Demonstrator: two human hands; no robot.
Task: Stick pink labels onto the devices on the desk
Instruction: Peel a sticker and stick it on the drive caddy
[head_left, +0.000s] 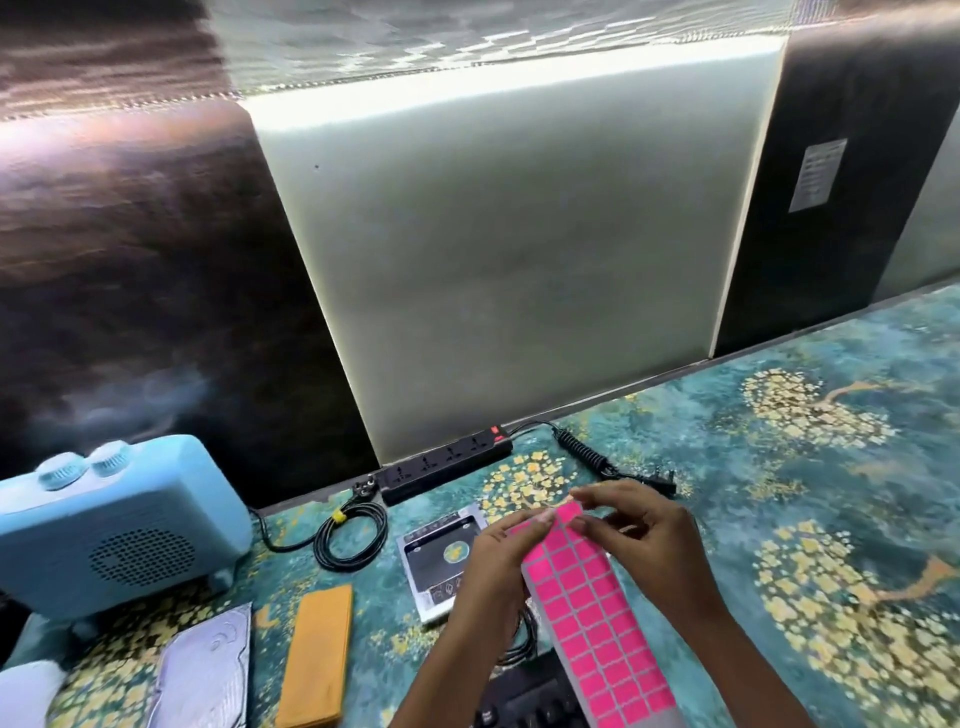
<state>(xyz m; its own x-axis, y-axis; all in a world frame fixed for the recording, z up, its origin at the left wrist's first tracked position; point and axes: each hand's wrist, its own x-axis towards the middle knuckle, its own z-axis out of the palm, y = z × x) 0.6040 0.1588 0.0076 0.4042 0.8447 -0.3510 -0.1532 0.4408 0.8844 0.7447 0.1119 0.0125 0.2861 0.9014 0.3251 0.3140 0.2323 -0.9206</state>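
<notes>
Pink label sheet (592, 613) pinched between left hand (493, 566) and right hand (644, 540) (fingertips at its far end), long axis running away from the viewer.

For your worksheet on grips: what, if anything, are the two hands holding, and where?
Both hold the sheet of pink labels at its far end: left hand at the left corner, right hand pinching the top label.

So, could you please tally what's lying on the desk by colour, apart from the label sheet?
Blue: 1, heater
Black: 3, power strip, coiled cable, keyboard
Silver: 2, drive caddy, hard drive
Orange: 1, cloth
Total: 7
</notes>
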